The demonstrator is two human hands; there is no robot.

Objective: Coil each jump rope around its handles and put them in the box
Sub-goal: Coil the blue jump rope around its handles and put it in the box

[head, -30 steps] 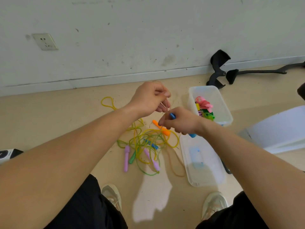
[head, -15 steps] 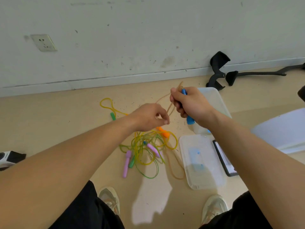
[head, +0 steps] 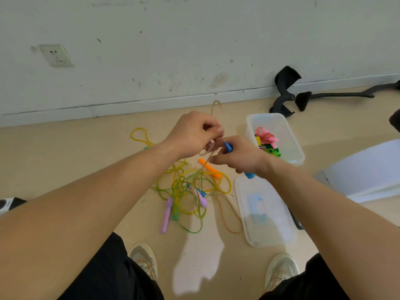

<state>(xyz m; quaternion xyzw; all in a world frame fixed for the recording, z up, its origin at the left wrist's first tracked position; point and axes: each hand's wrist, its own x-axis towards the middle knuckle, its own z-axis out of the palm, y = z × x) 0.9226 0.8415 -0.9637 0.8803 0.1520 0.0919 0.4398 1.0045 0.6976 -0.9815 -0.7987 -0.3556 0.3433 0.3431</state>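
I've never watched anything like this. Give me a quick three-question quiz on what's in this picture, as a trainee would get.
1. Pick one: what colour are the handles that the right hand grips? A red, B blue, C purple.
2. True or false: the box already has coiled ropes in it.
3. Fill the gap: the left hand pinches a thin ___.

Key: 1 B. 2 True. 3 rope.
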